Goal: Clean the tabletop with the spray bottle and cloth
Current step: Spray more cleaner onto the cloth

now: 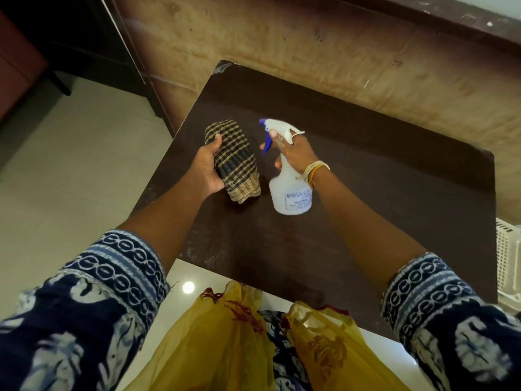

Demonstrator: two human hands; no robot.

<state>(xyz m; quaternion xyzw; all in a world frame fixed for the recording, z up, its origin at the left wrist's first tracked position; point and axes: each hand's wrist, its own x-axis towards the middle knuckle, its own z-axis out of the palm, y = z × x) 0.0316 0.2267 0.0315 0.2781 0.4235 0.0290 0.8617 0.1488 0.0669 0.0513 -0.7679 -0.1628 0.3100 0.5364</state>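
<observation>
Tabletop (352,221), dark brown, fills the middle of the head view, standing against a tan wall. Above it, the left hand (207,167) grips a rolled cloth (236,162) checked in black and tan, fingers wrapped round its underside and thumb on top. Just beside it, the right hand (293,150) holds a translucent white spray bottle (290,190) by the neck, a finger at the blue trigger, nozzle pointing away from the person. A white plastic basket (507,261) sits at the table's right edge.
</observation>
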